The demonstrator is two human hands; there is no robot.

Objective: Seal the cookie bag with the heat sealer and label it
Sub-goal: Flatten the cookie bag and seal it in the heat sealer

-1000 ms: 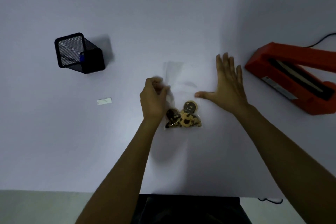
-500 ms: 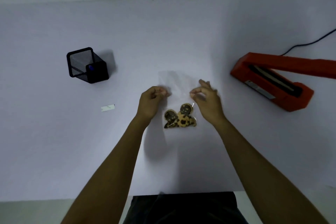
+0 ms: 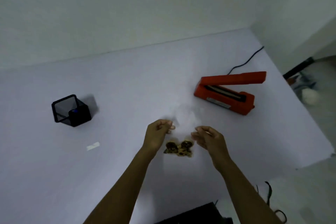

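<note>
A clear cookie bag (image 3: pixel 183 120) with several brown cookies (image 3: pixel 179 148) at its near end lies in the middle of the white table (image 3: pixel 127 82). My left hand (image 3: pixel 157 135) pinches the bag's left edge and my right hand (image 3: pixel 209 137) pinches its right edge, both above the cookies. The red heat sealer (image 3: pixel 225 92) sits to the right with its arm raised. A small white label (image 3: pixel 93 146) lies flat on the table to the left of my left arm.
A black mesh pen holder (image 3: pixel 71 111) with a blue-tipped item inside stands at the left. The sealer's black cord (image 3: pixel 245 62) runs to the back right. The table's right edge (image 3: pixel 309 114) drops off to the floor.
My right hand went from flat on the table to pinching the bag's right edge. The view has tilted up and shifted, showing more of the wall and the table's right edge.
</note>
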